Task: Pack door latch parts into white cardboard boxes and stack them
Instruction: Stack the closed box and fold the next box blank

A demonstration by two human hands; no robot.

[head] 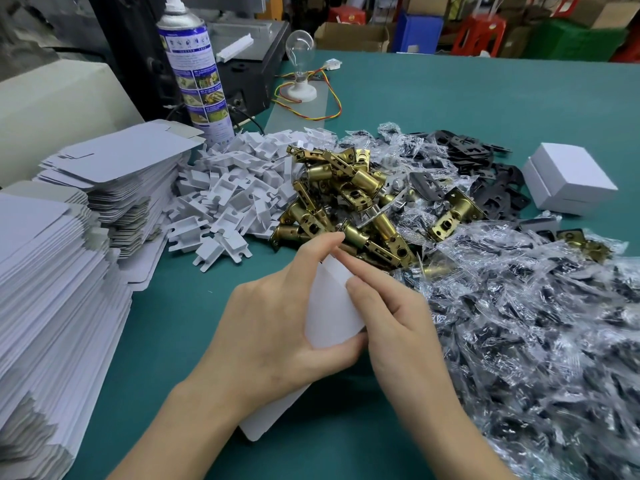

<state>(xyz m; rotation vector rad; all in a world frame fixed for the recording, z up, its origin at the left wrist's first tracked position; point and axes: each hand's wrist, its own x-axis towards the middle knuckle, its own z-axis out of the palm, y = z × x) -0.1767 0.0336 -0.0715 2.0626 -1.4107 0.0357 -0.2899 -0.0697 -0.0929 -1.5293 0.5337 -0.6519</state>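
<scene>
Centrally, left hand point(277, 327), right hand point(398, 320) around white cardboard box point(329, 306).

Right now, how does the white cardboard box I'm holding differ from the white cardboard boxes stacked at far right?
The held white cardboard box is raised, one flap hanging open; the stacked white cardboard boxes are closed, resting on the green table. Both are plain white.

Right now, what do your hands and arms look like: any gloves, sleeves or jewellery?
Both are bare. The left hand and right hand wear no gloves, and no ring shows on the visible fingers. The left forearm and right forearm are uncovered down to the frame's edge: no sleeve, watch or wristband shows.
</scene>
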